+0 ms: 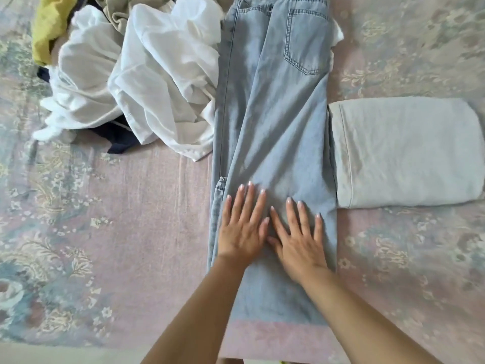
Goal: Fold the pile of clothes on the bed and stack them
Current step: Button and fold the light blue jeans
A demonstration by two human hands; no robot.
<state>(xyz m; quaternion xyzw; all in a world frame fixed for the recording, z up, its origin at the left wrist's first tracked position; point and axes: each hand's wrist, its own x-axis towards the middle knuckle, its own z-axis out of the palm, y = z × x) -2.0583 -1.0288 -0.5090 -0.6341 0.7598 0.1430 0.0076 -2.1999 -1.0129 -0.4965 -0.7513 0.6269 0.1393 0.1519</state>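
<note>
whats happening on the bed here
A person is folding laundry on a floral bedspread. Light blue jeans lie lengthwise, folded leg over leg, and both hands press flat on the lower legs: the left hand beside the right hand, fingers straight. To the right of the jeans lies one folded pale garment. To the left sits the unfolded pile: a crumpled white garment, with yellow, beige and dark navy pieces.
</note>
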